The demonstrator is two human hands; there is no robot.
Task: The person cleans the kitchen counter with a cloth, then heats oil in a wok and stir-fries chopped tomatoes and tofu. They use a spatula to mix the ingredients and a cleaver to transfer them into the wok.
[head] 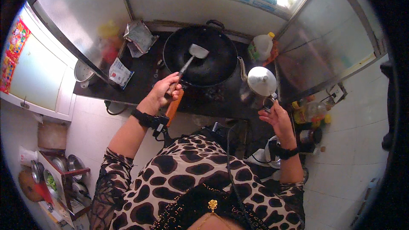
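My left hand (166,90) is closed around the dark handle of a metal wok spatula (198,51). The spatula's blade is over the inside of a large black wok (204,70); whether it touches the metal I cannot tell. On the right, my right hand (277,116) has its fingers at the looped handle of a metal kettle (262,81). The kettle has a round lid with a knob, and its curved spout points up beside the wok's right rim. Part of the kettle's lower body is dim and hard to make out.
A plastic jug with a yellow cap (262,47) stands behind the kettle. Left of the wok lie a foil bag (140,37) and a white packet (120,72). A white colander (85,71) sits farther left. Frosted panels (326,44) flank the dark counter (142,70). Bottles (314,112) stand at right.
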